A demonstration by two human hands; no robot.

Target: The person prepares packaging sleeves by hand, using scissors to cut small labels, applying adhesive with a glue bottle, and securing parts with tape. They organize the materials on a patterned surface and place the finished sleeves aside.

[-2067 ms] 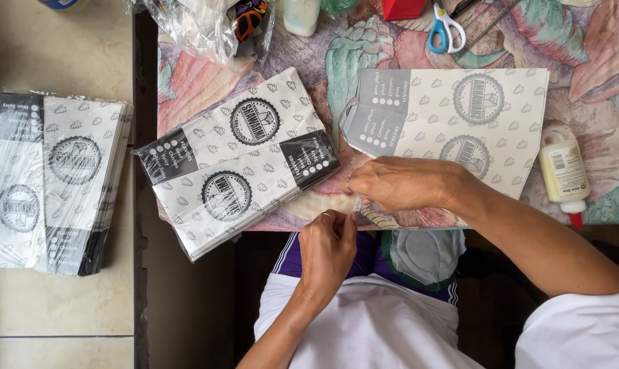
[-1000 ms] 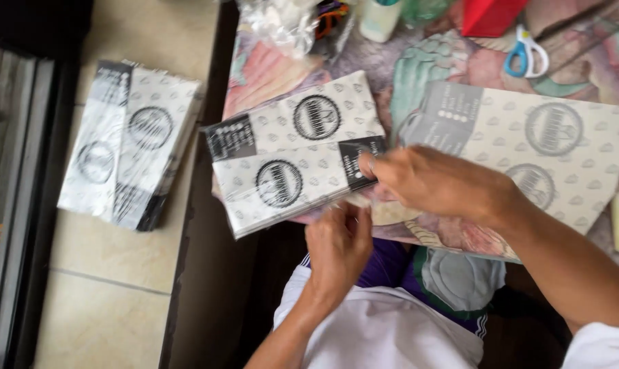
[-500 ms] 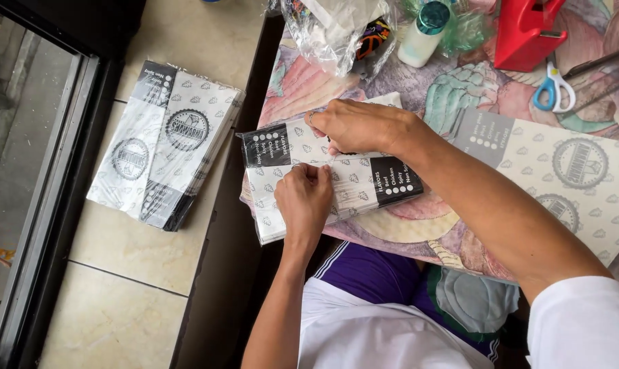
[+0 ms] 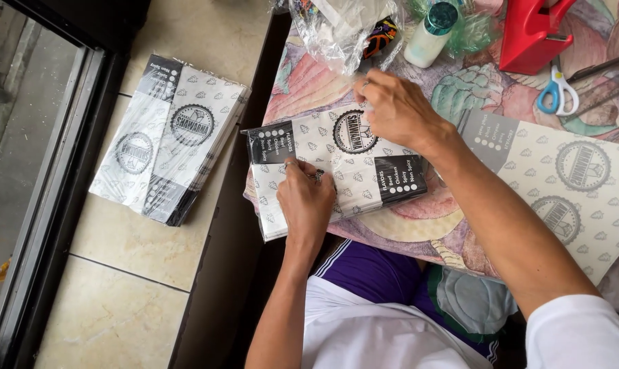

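Head view: person seated at a table (image 4: 391,225) with a flowery cloth, both hands on a stack of printed paper bags.
Left hand (image 4: 308,199): centre of frame, fingers curled and pinching the near edge of the bag stack (image 4: 336,167); something small and dark at the fingertips, cannot tell what.
Right hand (image 4: 396,109): upper centre, palm down, fingers bent, pressing on the far edge of the same stack; holds it flat, not lifting it.
Bag stack: centre of frame, at the left end of the table, tilted, its left corner hanging over the table edge; white with grey pattern, black panels and a round stamp.
Finished pile (image 4: 167,140): left of frame, on the tiled floor, well apart from the table; looks squared up and done, judging by how neat it lies.
Flat sheet (image 4: 569,188): right of frame, under the right forearm; same print, unfolded, so by the look of it not yet made up.
Progress: judged partway; one pile set aside, one stack being evened up in hand, at least one sheet left to do.
Scissors (image 4: 556,92): upper right, blue handles, lying untouched.
Red holder (image 4: 528,34): top right, just beside the scissors.
Bottle (image 4: 430,33): top centre, white with teal cap, upright.
Plastic bag (image 4: 336,31): top centre, crumpled, clear, near the right hand.
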